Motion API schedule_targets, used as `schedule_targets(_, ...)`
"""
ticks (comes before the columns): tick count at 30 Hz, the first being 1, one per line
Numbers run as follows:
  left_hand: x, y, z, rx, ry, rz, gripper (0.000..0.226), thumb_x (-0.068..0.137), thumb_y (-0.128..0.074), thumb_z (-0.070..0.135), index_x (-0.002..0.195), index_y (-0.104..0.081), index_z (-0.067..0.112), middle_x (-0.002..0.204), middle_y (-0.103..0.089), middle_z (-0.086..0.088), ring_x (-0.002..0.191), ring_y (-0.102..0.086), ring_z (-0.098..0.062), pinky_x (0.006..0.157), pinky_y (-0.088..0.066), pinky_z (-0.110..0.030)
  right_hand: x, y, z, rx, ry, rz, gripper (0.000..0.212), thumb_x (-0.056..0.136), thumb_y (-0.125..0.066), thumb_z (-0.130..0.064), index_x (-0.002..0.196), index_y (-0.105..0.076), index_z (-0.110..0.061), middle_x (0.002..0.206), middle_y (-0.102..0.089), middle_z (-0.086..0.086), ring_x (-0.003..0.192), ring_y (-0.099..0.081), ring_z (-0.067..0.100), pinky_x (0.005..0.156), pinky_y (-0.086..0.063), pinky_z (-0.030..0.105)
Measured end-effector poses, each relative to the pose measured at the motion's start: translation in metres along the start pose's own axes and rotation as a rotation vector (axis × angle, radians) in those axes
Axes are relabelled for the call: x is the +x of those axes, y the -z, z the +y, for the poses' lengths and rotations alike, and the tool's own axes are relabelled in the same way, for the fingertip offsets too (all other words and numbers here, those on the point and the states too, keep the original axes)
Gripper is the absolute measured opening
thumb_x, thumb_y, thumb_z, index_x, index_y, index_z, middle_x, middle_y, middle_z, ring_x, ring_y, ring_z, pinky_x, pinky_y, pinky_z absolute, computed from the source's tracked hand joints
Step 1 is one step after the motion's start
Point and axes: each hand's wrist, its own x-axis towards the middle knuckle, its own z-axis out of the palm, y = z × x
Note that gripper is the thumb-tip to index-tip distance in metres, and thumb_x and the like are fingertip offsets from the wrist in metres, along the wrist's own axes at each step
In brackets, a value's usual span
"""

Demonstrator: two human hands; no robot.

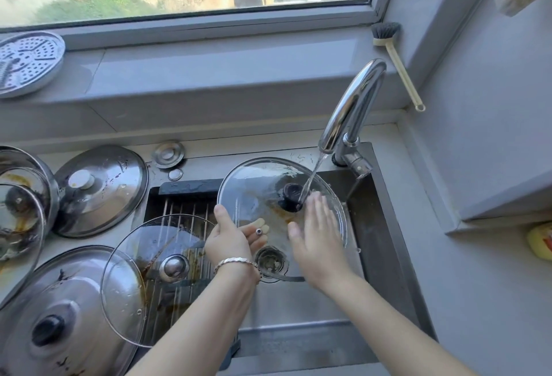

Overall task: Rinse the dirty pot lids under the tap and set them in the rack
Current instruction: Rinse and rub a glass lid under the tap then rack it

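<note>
1. You hold the glass lid (254,187) over the sink (376,241), under the tap (352,107); water strikes beside its dark knob (291,196); this is the rinsing step.
2. Your left hand (230,235) grasps the rim at 8 o'clock, thumb on top; your right hand (313,235) lies flat on the glass at 4 o'clock, fingers straight, grasping nothing.
3. Next, I judge, it goes to the rack (179,208) at 9 o'clock; a second lid (143,271) already takes room there.

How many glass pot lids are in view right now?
3: the held lid under the tap in the left hand, the rack lid lying on the sink rack, the stacked lid at the far left edge, where more may hide.
</note>
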Motion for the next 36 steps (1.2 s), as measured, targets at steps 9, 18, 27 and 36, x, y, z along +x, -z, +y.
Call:
schedule_targets(9, -0.008, 0.002, -0.001, 0.195, -0.15, -0.129, 0.049, 0.092, -0.042, 0.047, 0.06, -0.047, 0.009, 0.045, -0.064, -0.012, 0.033, -0.057, -0.018, 0.031, -0.045, -0.02, 0.049, 0.046, 0.024, 0.608, -0.24, -0.176, 0.057, 0.099, -0.012, -0.046, 0.148, -0.003, -0.019, 0.157, 0.004, -0.006, 0.142, 0.008, 0.006, 0.113, 0.005, 0.027)
schedule_targets(18, -0.005, -0.01, -0.011, 0.327, -0.065, -0.059, 0.049, 0.089, -0.05, 0.042, 0.05, -0.052, 0.013, 0.04, -0.056, 0.004, 0.052, -0.052, -0.018, 0.052, -0.045, -0.026, 0.023, 0.016, -0.044, -0.081, 0.376, -0.151, 0.053, 0.1, -0.018, -0.031, 0.148, -0.004, -0.013, 0.157, 0.005, 0.001, 0.143, 0.009, 0.008, 0.113, 0.012, 0.023)
schedule_targets(27, 0.003, -0.008, -0.018, 0.04, 0.389, -0.224, 0.042, 0.095, -0.042, 0.039, 0.103, -0.045, -0.002, 0.083, -0.065, -0.024, 0.068, -0.066, -0.032, 0.056, -0.057, -0.037, -0.039, 0.038, 0.019, -0.178, 0.458, -0.135, 0.062, 0.075, -0.049, 0.003, 0.136, -0.044, -0.007, 0.139, -0.045, 0.018, 0.129, -0.044, 0.033, 0.105, -0.037, 0.041)
schedule_targets(36, 0.015, 0.02, -0.008, 1.115, -0.443, -0.461, 0.034, 0.08, -0.057, 0.052, 0.072, -0.055, 0.019, 0.071, -0.062, 0.002, 0.066, -0.06, -0.012, 0.06, -0.046, -0.024, 0.015, 0.094, 0.036, -0.178, 0.208, -0.268, 0.028, 0.085, -0.056, -0.01, 0.105, -0.067, -0.026, 0.097, -0.071, -0.001, 0.092, -0.06, 0.022, 0.071, -0.042, 0.029)
